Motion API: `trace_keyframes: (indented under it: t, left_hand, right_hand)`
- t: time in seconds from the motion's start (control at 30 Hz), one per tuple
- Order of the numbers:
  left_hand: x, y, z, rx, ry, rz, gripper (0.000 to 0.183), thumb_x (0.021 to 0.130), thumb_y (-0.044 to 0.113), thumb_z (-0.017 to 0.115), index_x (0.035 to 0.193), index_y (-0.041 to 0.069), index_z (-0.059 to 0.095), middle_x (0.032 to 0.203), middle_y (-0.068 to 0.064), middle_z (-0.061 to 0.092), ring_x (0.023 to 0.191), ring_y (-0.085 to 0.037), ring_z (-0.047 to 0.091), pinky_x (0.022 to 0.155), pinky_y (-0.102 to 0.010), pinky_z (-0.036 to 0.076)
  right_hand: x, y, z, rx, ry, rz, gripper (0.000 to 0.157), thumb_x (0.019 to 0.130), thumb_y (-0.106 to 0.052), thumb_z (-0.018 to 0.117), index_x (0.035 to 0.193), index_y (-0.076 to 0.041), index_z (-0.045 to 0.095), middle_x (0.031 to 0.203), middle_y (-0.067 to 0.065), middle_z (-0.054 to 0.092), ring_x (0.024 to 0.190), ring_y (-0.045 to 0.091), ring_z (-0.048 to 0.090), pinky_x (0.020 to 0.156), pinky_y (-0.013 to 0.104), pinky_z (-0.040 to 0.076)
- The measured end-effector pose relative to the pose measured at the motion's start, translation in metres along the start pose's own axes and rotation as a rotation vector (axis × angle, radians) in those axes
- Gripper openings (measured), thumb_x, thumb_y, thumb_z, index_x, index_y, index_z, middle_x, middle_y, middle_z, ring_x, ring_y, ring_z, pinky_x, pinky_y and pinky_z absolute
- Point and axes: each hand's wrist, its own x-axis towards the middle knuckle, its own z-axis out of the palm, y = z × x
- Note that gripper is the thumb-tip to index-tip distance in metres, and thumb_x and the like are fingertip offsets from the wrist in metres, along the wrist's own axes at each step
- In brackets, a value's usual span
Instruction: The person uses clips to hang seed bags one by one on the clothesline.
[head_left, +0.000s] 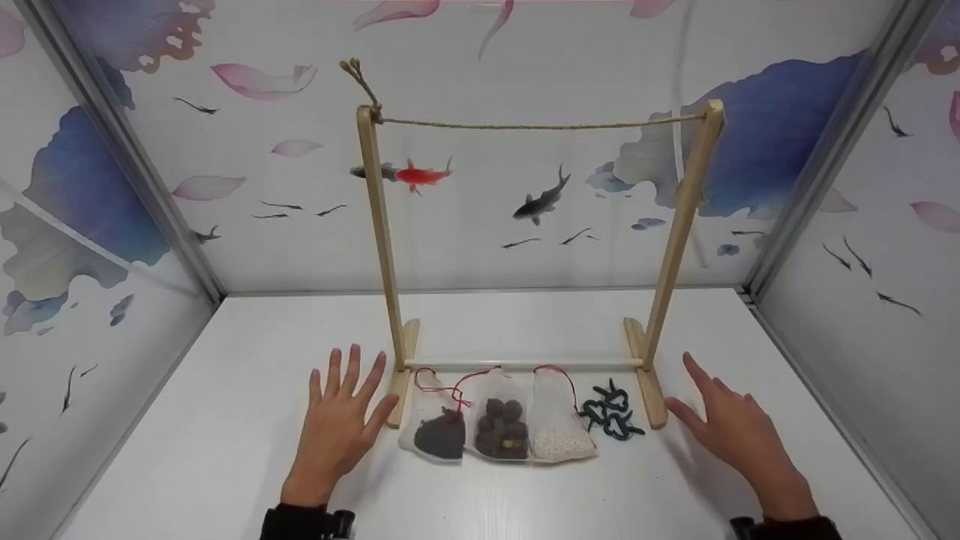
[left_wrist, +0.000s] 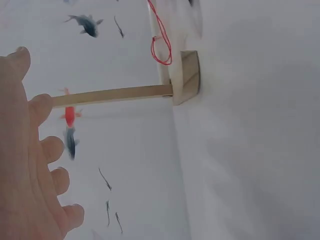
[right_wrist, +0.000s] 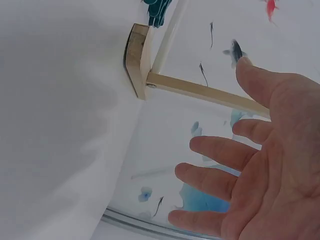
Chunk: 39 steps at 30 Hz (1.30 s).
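Observation:
My left hand [head_left: 337, 427], its fingers spread, is beside the left foot of a wooden frame [head_left: 382, 240] and holds nothing. On the other side, my right hand [head_left: 739, 431] has its fingers extended near the frame's right foot, also without anything in it. A twine cord [head_left: 540, 127] runs between the tops of the two posts. Between the feet lie three mesh drawstring bags: one with dark contents [head_left: 441, 435], one with brown balls [head_left: 501, 431] and one with pale grains [head_left: 562, 439]. Dark green clips [head_left: 611, 411] lie in a small heap to their right.
A white rod [head_left: 525, 364] joins the frame's feet behind the bags. The white tabletop [head_left: 480, 502] is bounded by printed panels with fish and petals, held in metal edge rails [head_left: 825, 157]. The cord's knotted end [head_left: 360, 79] sticks up at the left post.

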Motion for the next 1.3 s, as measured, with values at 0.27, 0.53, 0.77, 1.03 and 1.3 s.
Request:
trace_keyframes:
  t: [0.27,0.53,0.77,1.03,1.3]
  left_hand:
    - [0.013,0.033,0.004,-0.089,0.016,0.075,0.064,0.102,0.050,0.053,0.156,0.017,0.043,0.161,-0.020,0.029,0.150,-0.043,0.021,0.115,-0.067,0.016]
    - [0.019,0.069,0.017,-0.194,-0.079,0.157,0.065,0.104,0.052,0.048,0.159,0.019,0.036,0.162,-0.017,0.029,0.151,-0.039,0.017,0.117,-0.064,0.014]
    - [0.024,0.087,0.040,-0.408,-0.306,0.094,0.065,0.107,0.054,0.036,0.160,0.016,0.033,0.162,-0.017,0.029,0.151,-0.039,0.018,0.118,-0.063,0.013]
    - [0.031,0.118,0.058,-0.491,-0.361,0.158,0.060,0.109,0.050,0.035,0.154,0.011,0.045,0.156,-0.019,0.040,0.147,-0.040,0.030,0.116,-0.060,0.022]
    - [0.033,0.142,0.065,-0.418,-0.273,0.255,0.046,0.108,0.039,0.048,0.142,0.010,0.059,0.150,-0.018,0.050,0.143,-0.040,0.038,0.113,-0.063,0.027]
  right_hand:
    - [0.012,-0.025,0.019,0.053,-0.078,-0.029,0.074,0.090,-0.052,0.073,0.137,0.003,0.057,0.118,0.025,0.068,0.091,0.035,0.069,0.068,0.050,0.056]
    - [0.022,-0.042,0.041,-0.018,-0.168,-0.054,0.070,0.084,-0.054,0.077,0.119,0.005,0.066,0.108,0.019,0.068,0.096,0.038,0.064,0.072,0.052,0.054]
    - [0.026,-0.050,0.046,-0.047,-0.208,-0.025,0.066,0.076,-0.052,0.085,0.109,0.003,0.068,0.095,0.009,0.063,0.089,0.031,0.057,0.064,0.047,0.051]
    - [0.025,-0.058,0.045,-0.057,-0.237,0.006,0.051,0.075,-0.041,0.090,0.098,-0.001,0.067,0.086,0.005,0.058,0.081,0.025,0.051,0.062,0.043,0.047]
    - [0.022,-0.059,0.044,-0.047,-0.265,-0.002,0.044,0.075,-0.038,0.090,0.096,-0.006,0.069,0.091,0.007,0.056,0.084,0.027,0.052,0.064,0.046,0.049]
